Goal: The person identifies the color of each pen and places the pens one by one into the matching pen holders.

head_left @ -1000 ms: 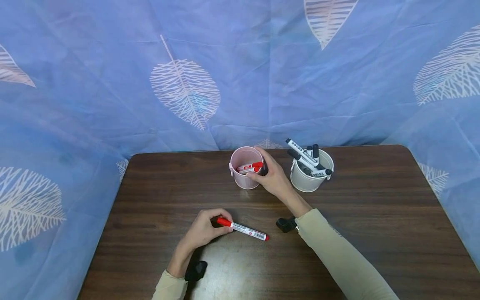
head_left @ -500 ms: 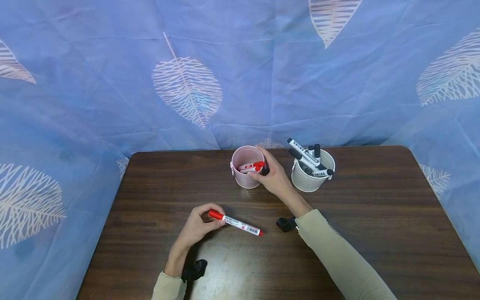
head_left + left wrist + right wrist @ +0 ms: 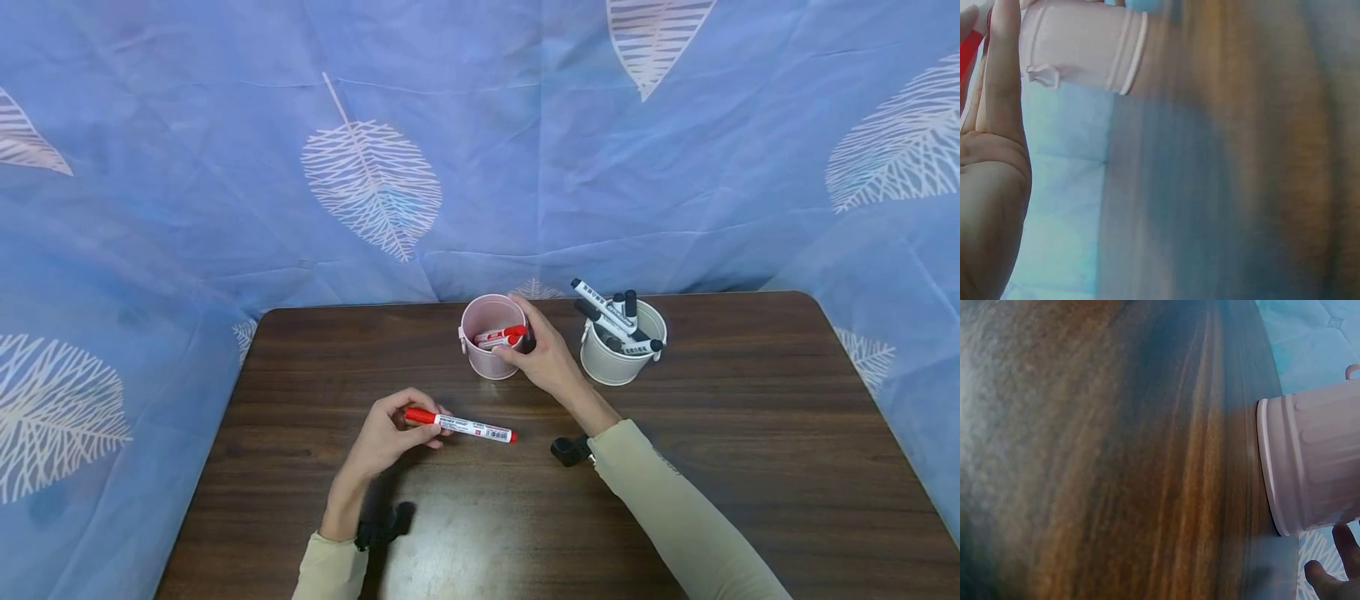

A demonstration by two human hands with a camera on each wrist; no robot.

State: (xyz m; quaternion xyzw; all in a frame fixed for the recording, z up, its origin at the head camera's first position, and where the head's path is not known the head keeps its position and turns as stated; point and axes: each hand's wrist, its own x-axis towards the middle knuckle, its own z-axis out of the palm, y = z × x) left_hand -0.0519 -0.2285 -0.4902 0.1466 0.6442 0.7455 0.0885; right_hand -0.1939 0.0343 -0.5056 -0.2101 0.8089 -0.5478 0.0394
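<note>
Between its thumb and fingers, my left hand [image 3: 390, 433] pinches a red-capped marker [image 3: 474, 427] by the cap end, its white barrel pointing right above the table. My right hand [image 3: 545, 354] grips the right side of a small pink bucket [image 3: 480, 360], thumb at the front and fingers round the back. Two red markers [image 3: 501, 335] lean inside that bucket. In the left wrist view the pink bucket [image 3: 1075, 47] shows beyond my left hand [image 3: 994, 162]. The right wrist view has the pink bucket [image 3: 1319, 459] with some fingers of my right hand [image 3: 1338, 569] below it.
To the right of my right hand stands a white bucket [image 3: 611, 367] holding several black-capped markers [image 3: 615, 317]. Both buckets sit near the back edge of the dark wooden table [image 3: 712, 433]. Blue leaf-patterned cloth [image 3: 487, 167] hangs behind the table.
My left hand has moved up and to the left with the red-capped marker, which now lies closer to level. The right hand and the pink bucket keep their places.
</note>
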